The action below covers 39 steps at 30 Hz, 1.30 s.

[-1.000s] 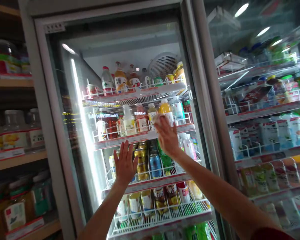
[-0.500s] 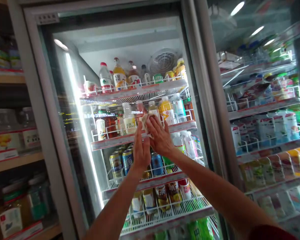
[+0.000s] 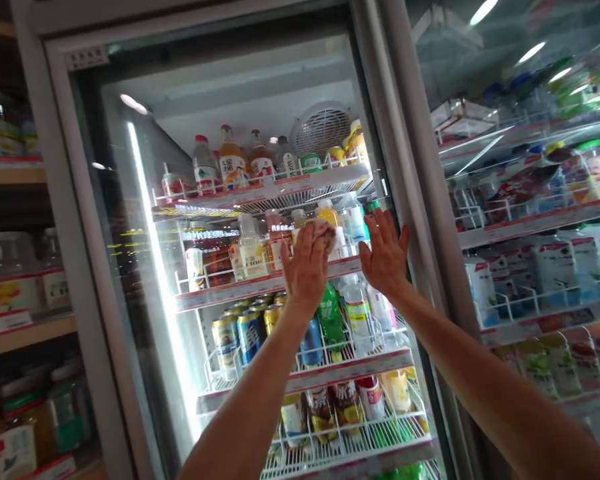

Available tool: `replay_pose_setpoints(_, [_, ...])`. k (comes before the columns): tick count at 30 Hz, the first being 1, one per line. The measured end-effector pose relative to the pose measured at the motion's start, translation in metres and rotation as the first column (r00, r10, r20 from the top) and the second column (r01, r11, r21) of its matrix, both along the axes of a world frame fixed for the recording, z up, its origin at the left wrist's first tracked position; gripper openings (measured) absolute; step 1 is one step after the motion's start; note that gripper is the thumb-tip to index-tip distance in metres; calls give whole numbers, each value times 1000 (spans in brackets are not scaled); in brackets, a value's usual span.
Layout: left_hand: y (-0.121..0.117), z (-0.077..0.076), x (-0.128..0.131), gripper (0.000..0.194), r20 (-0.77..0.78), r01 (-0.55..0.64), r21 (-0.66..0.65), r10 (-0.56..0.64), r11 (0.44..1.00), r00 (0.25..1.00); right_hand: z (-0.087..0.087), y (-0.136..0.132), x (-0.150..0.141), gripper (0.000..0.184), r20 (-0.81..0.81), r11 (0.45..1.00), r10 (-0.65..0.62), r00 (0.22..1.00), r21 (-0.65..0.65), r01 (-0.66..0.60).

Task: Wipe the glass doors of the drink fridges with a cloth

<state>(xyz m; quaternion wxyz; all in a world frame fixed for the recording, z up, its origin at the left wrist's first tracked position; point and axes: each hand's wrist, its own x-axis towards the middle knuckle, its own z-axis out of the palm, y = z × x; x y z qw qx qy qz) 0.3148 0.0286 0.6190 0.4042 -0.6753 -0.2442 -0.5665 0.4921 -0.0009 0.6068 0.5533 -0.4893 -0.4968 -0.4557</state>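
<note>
My left hand (image 3: pixel 306 270) is raised against the glass door (image 3: pixel 200 87) of a drinks fridge, with a crumpled pale cloth (image 3: pixel 326 235) under its fingertips. Part of the cloth sticks out to the right of the fingers; the rest is hidden behind them. To its right, my right hand (image 3: pixel 386 257) is open at the glass, fingers spread, holding nothing, close to the metal door frame (image 3: pixel 405 167). Behind the glass, a green bottle (image 3: pixel 331 317) stands on a shelf below and between the two hands.
Inside the fridge, wire-fronted shelves carry bottles and cans, among them a blue can (image 3: pixel 249 337). A second glass-fronted cooler with packets (image 3: pixel 555 263) stands on the right. At the left, wooden shelves (image 3: pixel 25 333) hold several jars (image 3: pixel 10 267).
The cloth has passed from my right hand to my left, the two hands meeting half a second ago. My right hand has since moved right, and my left slightly right and up.
</note>
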Motion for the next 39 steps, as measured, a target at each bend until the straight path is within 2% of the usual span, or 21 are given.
replay_pose_setpoints(2, [7, 8, -43, 33, 123, -54, -12, 55, 998, 991, -2, 1, -1, 52, 7, 1000, 2, 1000, -4, -2])
replay_pose_setpoints(4, [12, 15, -85, 35, 370, -102, -22, 103, 995, 923, -4, 1, -3, 52, 21, 1000, 7, 1000, -13, -7])
replay_pose_setpoints(6, [14, 16, -106, 37, 421, -58, 14, 47, 998, 906, -5, 2, -3, 53, 30, 1000, 9, 999, -16, -9])
replay_pose_setpoints(7, [13, 14, -105, 38, 389, -32, 37, 15, 999, 921, -5, 2, -3, 53, 31, 1000, 10, 999, -15, -9])
replay_pose_setpoints(9, [10, 4, -87, 40, 247, 4, 61, -19, 998, 969, -5, 1, -2, 52, 32, 1000, 8, 999, -12, -8])
replay_pose_setpoints(11, [6, -11, -61, 41, 113, -7, 57, 1, 998, 994, -5, 1, -1, 51, 43, 1000, 4, 999, -9, -4])
replay_pose_setpoints(13, [5, -20, -51, 43, -18, -52, 49, 53, 997, 998, -5, 1, 0, 51, 57, 1000, 3, 998, -1, -3])
replay_pose_setpoints(15, [7, -20, -70, 43, -16, -119, 35, 120, 992, 993, -5, 1, 0, 51, 52, 1000, 2, 999, 10, -2])
replay_pose_setpoints(19, [15, -1, -150, 43, 332, -181, -16, 176, 983, 927, -7, 3, -4, 49, 25, 999, -30, 999, 36, 29])
replay_pose_setpoints(21, [16, 1, -166, 44, 399, -165, -3, 153, 986, 904, -9, 4, -6, 49, 20, 998, -50, 999, 49, 49])
replay_pose_setpoints(23, [16, -9, -153, 45, 287, -129, 43, 111, 991, 951, -11, 5, -6, 49, 13, 996, -70, 997, 48, 69])
replay_pose_setpoints(25, [13, -26, -122, 48, 46, -70, 96, 66, 993, 997, -13, 5, -5, 49, 14, 995, -89, 996, 43, 88])
replay_pose_setpoints(27, [10, -43, -99, 49, -166, -30, 138, 53, 990, 985, -15, 7, -3, 51, 26, 994, -104, 994, 41, 102])
replay_pose_setpoints(28, [9, -48, -96, 49, -216, -31, 149, 63, 988, 974, -15, 7, -2, 52, 31, 993, -109, 994, 43, 108])
replay_pose_setpoints(30, [9, -48, -113, 46, -181, -69, 141, 94, 988, 979, -15, 9, 0, 53, 29, 992, -118, 993, 56, 116])
replay_pose_setpoints(32, [13, -36, -153, 42, -4, -118, 88, 119, 989, 993, -15, 10, 0, 53, 25, 990, -121, 992, 70, 119])
replay_pose_setpoints(35, [19, -15, -208, 40, 298, -135, 38, 118, 990, 947, -15, 11, 0, 53, 26, 990, -123, 992, 78, 121])
replay_pose_setpoints(37, [20, -11, -213, 42, 371, -129, 47, 102, 991, 923, -15, 10, -1, 54, 22, 990, -127, 992, 69, 126])
replay_pose_setpoints(39, [16, -20, -187, 41, 298, -114, 60, 91, 992, 950, -15, 11, -1, 54, 14, 989, -131, 991, 76, 130])
